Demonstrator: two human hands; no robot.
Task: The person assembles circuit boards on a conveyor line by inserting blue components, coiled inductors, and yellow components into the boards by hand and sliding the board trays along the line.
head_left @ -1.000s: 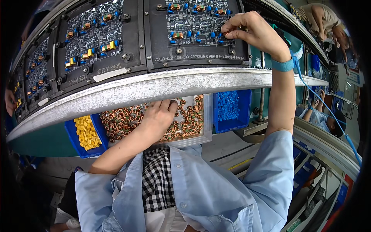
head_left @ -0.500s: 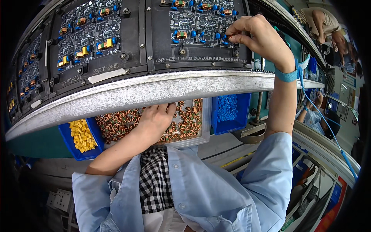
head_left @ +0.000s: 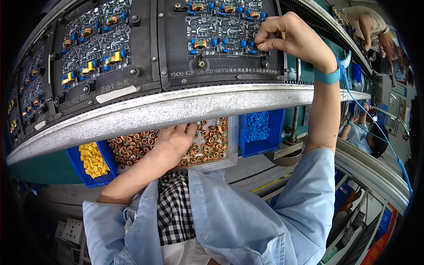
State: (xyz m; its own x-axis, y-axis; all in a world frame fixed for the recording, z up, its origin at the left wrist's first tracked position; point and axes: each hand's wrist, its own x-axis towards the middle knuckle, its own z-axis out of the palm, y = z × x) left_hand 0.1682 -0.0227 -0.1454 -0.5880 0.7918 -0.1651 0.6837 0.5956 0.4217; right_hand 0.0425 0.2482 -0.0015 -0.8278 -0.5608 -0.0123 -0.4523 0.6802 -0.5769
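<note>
My right hand [head_left: 293, 40] is raised to a black circuit board [head_left: 221, 31] on a dark carrier, fingertips pinched on a small part at the board's right edge. A blue wrist strap [head_left: 329, 76] with a coiled cord circles that wrist. My left hand [head_left: 174, 142] lies palm down in a clear tray [head_left: 232, 145] full of copper coil rings [head_left: 212, 143], partly hidden under the metal rail [head_left: 176, 108]. Whether its fingers grip a coil is hidden.
More boards [head_left: 95, 42] on carriers run to the left along the rail. A blue bin of yellow parts [head_left: 92, 160] stands left of the tray, a blue bin of blue parts [head_left: 260, 130] right of it. Other people [head_left: 366, 26] work at the far right.
My right hand has stayed at the board's right edge, fingers pinched closer. My left hand still rests in the coil tray. The view has tilted slightly.
</note>
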